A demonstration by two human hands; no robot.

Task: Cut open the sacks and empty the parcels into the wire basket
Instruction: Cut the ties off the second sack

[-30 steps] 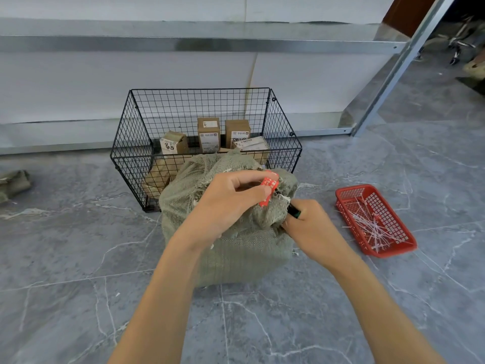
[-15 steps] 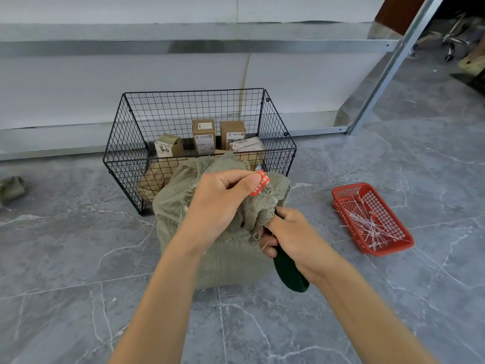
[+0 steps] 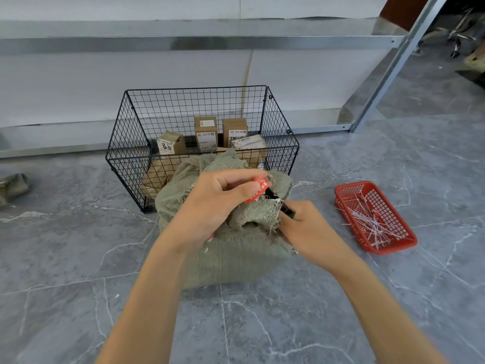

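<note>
Left hand (image 3: 212,206) pinching red tag (image 3: 258,189), right hand (image 3: 308,231) gripping cutter (image 3: 288,212) at sack (image 3: 236,256)

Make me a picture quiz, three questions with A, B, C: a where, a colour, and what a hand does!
1. The red tray lies: A on the floor, right of the sack; B on the sack; C under it.
2. The tag the left hand pinches is: A blue; B red; C yellow.
3. The right hand is: A flat on the floor; B empty; C gripping a dark tool at the sack's neck.
Answers: A, it sits on the floor beside the sack; B, plainly red; C, it curls round the tool.
</note>
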